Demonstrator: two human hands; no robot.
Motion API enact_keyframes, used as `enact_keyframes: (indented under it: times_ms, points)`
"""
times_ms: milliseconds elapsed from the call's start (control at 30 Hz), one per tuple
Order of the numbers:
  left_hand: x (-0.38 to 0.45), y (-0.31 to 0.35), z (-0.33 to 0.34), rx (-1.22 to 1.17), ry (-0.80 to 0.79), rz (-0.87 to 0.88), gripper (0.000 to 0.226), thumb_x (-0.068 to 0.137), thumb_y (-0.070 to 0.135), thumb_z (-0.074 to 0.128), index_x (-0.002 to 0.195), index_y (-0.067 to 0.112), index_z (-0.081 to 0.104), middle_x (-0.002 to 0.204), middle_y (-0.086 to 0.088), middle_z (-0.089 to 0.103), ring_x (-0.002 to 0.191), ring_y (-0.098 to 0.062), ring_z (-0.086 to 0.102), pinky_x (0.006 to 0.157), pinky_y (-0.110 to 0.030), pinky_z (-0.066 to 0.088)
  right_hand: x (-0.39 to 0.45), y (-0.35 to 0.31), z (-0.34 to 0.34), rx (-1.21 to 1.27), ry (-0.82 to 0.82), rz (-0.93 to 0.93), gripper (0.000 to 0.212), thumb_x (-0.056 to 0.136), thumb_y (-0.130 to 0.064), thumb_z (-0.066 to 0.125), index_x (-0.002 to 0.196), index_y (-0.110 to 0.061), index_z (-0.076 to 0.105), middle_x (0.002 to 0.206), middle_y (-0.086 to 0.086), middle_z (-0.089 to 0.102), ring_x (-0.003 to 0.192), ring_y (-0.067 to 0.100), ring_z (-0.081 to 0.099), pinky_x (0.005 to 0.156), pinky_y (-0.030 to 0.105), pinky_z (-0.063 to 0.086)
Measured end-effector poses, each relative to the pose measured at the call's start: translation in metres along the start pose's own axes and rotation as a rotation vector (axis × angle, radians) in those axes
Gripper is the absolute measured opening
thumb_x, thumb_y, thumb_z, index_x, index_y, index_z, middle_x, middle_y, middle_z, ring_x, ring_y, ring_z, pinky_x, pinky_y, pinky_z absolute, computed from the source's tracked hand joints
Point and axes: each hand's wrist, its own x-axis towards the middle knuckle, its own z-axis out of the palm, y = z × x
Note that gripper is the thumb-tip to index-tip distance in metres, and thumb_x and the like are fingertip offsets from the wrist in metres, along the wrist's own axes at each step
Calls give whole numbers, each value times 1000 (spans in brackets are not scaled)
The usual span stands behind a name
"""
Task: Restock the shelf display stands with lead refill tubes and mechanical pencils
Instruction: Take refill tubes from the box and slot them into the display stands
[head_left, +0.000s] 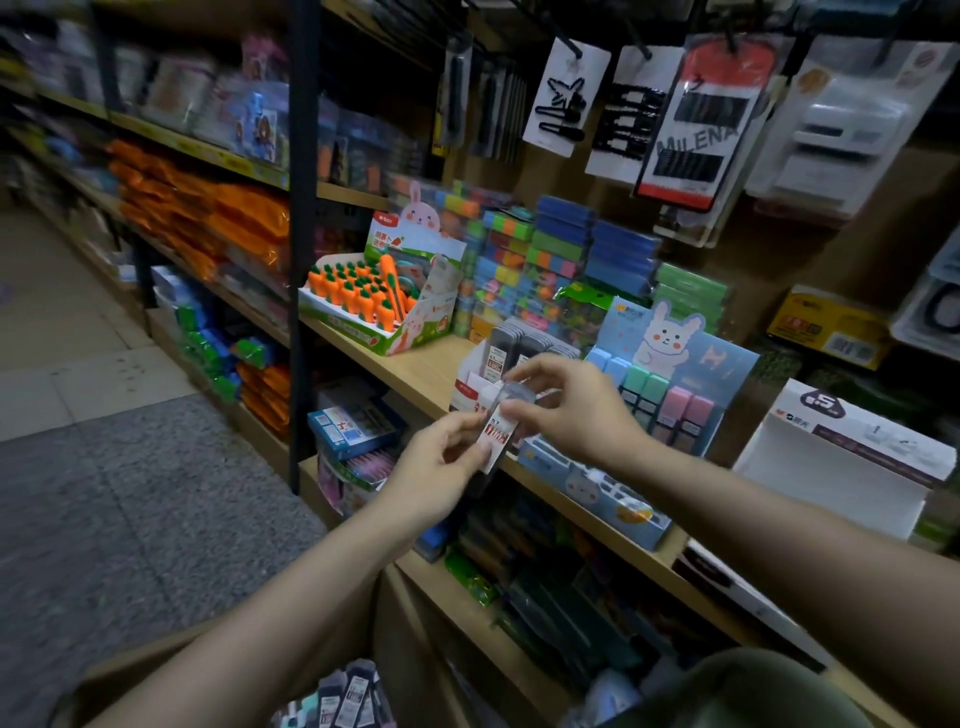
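Both hands meet in front of the wooden shelf (415, 376) and share one small pack of lead refill tubes (500, 430), clear with a white and red label. My left hand (441, 462) pinches its lower end. My right hand (571, 410) grips its clear upper end from above. Just behind them stands a white display stand (475, 382) with dark lead refill tubes (524, 347) upright in it. At the bottom edge, a cardboard box (395, 613) holds more dark refill packs (345, 696).
A carrot-themed display box (379, 306) sits left on the shelf. A blue bunny display (670, 384) with pastel items stands right of the white stand, and a white box (852, 457) is farther right. Stacked colourful packs fill the back; hair clips hang above.
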Motion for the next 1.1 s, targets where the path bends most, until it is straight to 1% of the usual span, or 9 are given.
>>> enact_keyframes:
  times_ms: [100, 200, 333, 433, 533, 733, 833, 967, 1100]
  points:
    - [17, -1, -20, 256, 79, 32, 30, 96, 24, 57, 125, 26, 54, 120, 3, 56, 110, -9, 56, 99, -37, 48, 32, -2, -15, -33, 148, -42, 24, 82, -22, 77, 105, -24, 69, 97, -4, 69, 77, 8, 67, 69, 24, 58]
    - [33, -6, -43, 506, 55, 85, 42, 95, 32, 57, 135, 32, 45, 132, 8, 36, 124, -10, 43, 103, -30, 40, 67, -5, -27, -126, 321, -73, 24, 81, -24, 77, 105, -25, 70, 91, -10, 64, 79, -2, 58, 63, 6, 43]
    - [49, -16, -48, 675, -37, 126, 58, 94, 39, 57, 146, 38, 32, 157, 12, 8, 145, -15, 14, 116, -37, 24, 103, 2, -20, -218, 359, -106, 24, 82, -24, 77, 105, -23, 71, 91, -8, 63, 84, 7, 59, 70, 16, 40]
    - [56, -24, -38, 694, -126, 102, 65, 93, 45, 55, 148, 48, 19, 160, 16, -9, 149, -16, 3, 120, -42, 18, 121, 13, -7, -274, 355, -108, 27, 82, -27, 77, 108, -22, 70, 92, -8, 62, 84, 5, 56, 67, 12, 37]
    - [62, -28, -32, 691, -169, 98, 67, 94, 48, 53, 148, 52, 13, 160, 17, -14, 149, -12, -4, 120, -43, 16, 129, 23, 4, -323, 325, -97, 30, 81, -28, 78, 109, -19, 71, 99, -1, 69, 85, 8, 57, 73, 20, 42]
    - [68, -27, -27, 682, -171, 111, 63, 95, 45, 51, 147, 51, 16, 160, 18, -13, 149, -14, 3, 116, -46, 27, 132, 39, 17, -436, 266, -100, 35, 78, -29, 80, 110, -19, 73, 107, 1, 71, 83, 6, 55, 73, 22, 42]
    - [67, -27, -27, 681, -158, 120, 63, 96, 45, 51, 147, 51, 15, 160, 19, -11, 149, -15, 7, 115, -47, 31, 132, 45, 22, -545, 242, -117, 33, 79, -32, 79, 111, -22, 73, 107, 2, 66, 91, 15, 58, 74, 28, 45]
    - [64, -30, -29, 681, -182, 114, 67, 96, 43, 51, 148, 52, 10, 159, 20, -13, 149, -14, 8, 115, -44, 31, 127, 45, 29, -646, 215, -180, 31, 88, -28, 69, 118, -20, 70, 112, 5, 58, 104, 26, 57, 85, 43, 51]
    - [56, -34, -31, 693, -208, 130, 75, 97, 39, 53, 149, 51, 1, 158, 24, -18, 148, -11, 9, 116, -41, 29, 113, 43, 20, -602, 220, -192, 42, 91, -24, 64, 132, -19, 59, 120, 6, 53, 112, 25, 51, 94, 45, 45]
